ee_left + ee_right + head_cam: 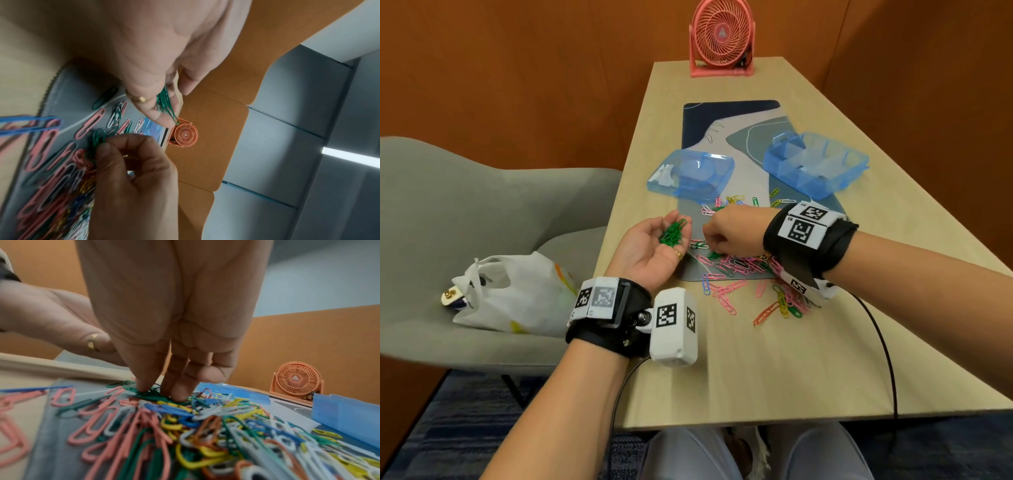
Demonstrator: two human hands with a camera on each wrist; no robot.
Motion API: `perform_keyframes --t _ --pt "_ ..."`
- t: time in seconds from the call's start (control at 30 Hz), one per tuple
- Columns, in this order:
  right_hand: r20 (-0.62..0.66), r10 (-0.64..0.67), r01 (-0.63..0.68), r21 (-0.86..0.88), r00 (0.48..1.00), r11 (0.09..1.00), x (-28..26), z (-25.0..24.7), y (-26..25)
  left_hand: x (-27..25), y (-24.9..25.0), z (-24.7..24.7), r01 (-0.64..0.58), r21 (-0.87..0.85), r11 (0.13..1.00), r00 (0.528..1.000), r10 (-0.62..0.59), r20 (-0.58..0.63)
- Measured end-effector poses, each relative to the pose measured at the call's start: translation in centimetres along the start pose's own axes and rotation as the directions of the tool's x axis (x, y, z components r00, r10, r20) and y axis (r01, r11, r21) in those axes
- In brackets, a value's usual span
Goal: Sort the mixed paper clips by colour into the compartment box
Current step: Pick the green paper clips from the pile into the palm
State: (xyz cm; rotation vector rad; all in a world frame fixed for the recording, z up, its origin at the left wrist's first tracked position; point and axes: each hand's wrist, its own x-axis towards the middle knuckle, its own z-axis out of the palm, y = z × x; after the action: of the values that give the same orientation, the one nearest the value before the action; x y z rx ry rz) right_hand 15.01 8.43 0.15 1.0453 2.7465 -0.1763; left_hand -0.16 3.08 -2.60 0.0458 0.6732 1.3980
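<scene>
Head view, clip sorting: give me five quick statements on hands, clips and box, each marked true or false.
1. The left hand lies palm up with a bunch of green paper clips in it. True.
2. The right hand reaches into the translucent blue compartment box. False: its fingertips are down on green clips in the mixed clip pile on the grey desk mat.
3. The compartment box already holds sorted clips. False: its compartments look empty.
4. The blue plastic lid lies apart from the box, on the mat. True.
5. The coral desk fan stands at the table's near edge. False: it stands at the far end.
</scene>
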Motion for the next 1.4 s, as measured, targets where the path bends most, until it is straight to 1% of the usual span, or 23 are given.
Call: perform_keyframes --t 0.1,0.2,0.27,0.37,0.47,0.53,0.6,0.8,0.97,1.07,1.13,1.2,1.27,1.33,1.4 --pt "-0.022 0.03 -0.029 0.045 0.999 0.999 0.0 -0.1 0.3 1.0 0.3 -0.3 0.001 -0.006 1.0 1.0 -0.001 0.007" --pt "-0.102 0.075 -0.059 0.154 0.992 0.986 -0.2 -0.8 0.8 1.9 0.2 -0.6 0.006 -0.015 1.0 1.0 -0.006 -0.006" --pt "-0.162 0.102 -0.062 0.235 0.982 0.97 -0.3 -1.7 1.1 2.2 -0.1 -0.6 0.014 0.019 1.0 1.0 -0.014 -0.013" --pt "-0.218 0.153 -0.059 0.385 0.964 0.921 -0.1 -2.9 1.5 2.3 -0.6 -0.2 0.028 0.077 0.997 1.0 -0.027 -0.008" --pt "-0.209 0.184 -0.045 0.535 0.96 0.844 0.5 -3.4 1.6 2.4 -1.0 0.3 0.06 0.121 0.991 0.998 -0.062 0.02" --pt "-0.208 0.2 -0.038 0.595 0.958 0.803 0.9 -3.4 1.5 2.4 -1.2 0.6 0.067 0.138 0.988 0.997 -0.073 0.037" --pt "-0.217 0.211 -0.035 0.614 0.953 0.789 1.2 -3.2 1.5 2.4 -1.4 0.9 0.064 0.154 0.986 0.996 -0.073 0.054" --pt "-0.236 0.223 -0.032 0.618 0.946 0.786 1.5 -2.9 1.6 2.5 -1.4 0.7 0.089 0.167 0.982 0.991 -0.104 0.086" --pt "-0.211 0.213 0.0 0.709 0.954 0.705 1.7 -2.7 1.3 2.6 -1.3 0.2 0.089 0.124 0.988 0.989 -0.102 0.103" --pt "-0.239 0.251 -0.012 0.703 0.938 0.712 1.6 -2.8 1.8 2.8 -0.9 -0.2 0.072 0.109 0.991 0.995 -0.079 0.066" --pt "-0.23 0.276 -0.058 0.662 0.933 0.747 1.3 -2.8 2.2 3.0 -0.3 -0.6 0.036 0.096 0.995 0.999 -0.04 0.037" --pt "-0.161 0.251 -0.129 0.537 0.955 0.834 1.0 -2.6 2.3 3.2 0.1 -0.9 0.0 0.088 0.996 1.0 -0.001 0.006" --pt "-0.051 0.203 -0.167 0.396 0.978 0.903 0.7 -2.1 2.0 3.3 0.2 -1.0 -0.024 0.092 0.995 0.999 0.026 -0.023" --pt "0.007 0.178 -0.172 0.282 0.984 0.944 0.6 -1.6 1.8 3.3 0.1 -1.0 -0.036 0.106 0.994 0.999 0.04 -0.029" --pt "0.019 0.177 -0.177 0.218 0.984 0.96 0.6 -1.1 1.8 3.4 0.0 -0.9 -0.035 0.111 0.993 0.999 0.039 -0.03"
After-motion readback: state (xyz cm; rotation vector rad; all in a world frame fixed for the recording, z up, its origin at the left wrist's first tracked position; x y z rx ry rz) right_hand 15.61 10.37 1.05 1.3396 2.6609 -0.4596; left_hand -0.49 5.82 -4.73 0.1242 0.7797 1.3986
